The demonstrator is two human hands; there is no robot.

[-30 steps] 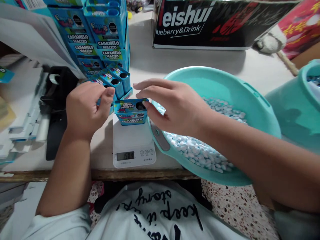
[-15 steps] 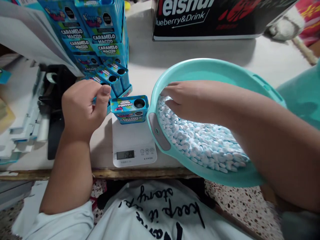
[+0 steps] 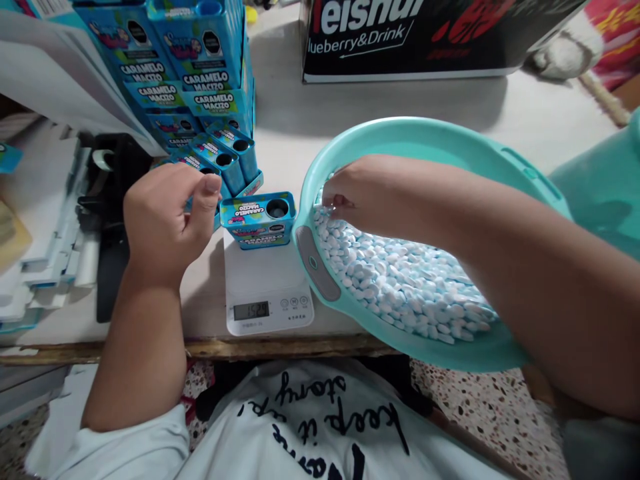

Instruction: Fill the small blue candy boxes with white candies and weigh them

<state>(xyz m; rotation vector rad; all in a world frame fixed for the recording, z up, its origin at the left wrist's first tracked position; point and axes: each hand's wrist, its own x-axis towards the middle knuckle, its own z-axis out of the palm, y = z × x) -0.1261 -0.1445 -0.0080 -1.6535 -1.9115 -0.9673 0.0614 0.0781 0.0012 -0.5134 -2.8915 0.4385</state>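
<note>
My right hand (image 3: 353, 190) is inside the turquoise basin (image 3: 415, 353), at its left end. Its fingers are curled together on the small white and pale blue candies (image 3: 400, 280); the fingertips are partly hidden. My left hand (image 3: 170, 207) is closed in a loose fist with the thumb upright, left of the scale. Whatever its fingers may hold is hidden. A blue candy tin (image 3: 260, 230) with a round dark opening in its top stands upright on the white digital scale (image 3: 267, 287), between my hands. The scale's display appears to read 152.9.
Blue boxes (image 3: 200, 53) are stacked at the back left, with several open-topped tins (image 3: 233, 160) in front. A black carton (image 3: 410, 40) stands at the back. Another turquoise container (image 3: 600, 180) is at the right, and papers (image 3: 45, 220) lie at the left. The table's front edge (image 3: 280, 347) is near my body.
My right hand's fingers, stretched toward the basin's left wall before, are now curled down into the candies. My left hand, the tin and the scale look much the same.
</note>
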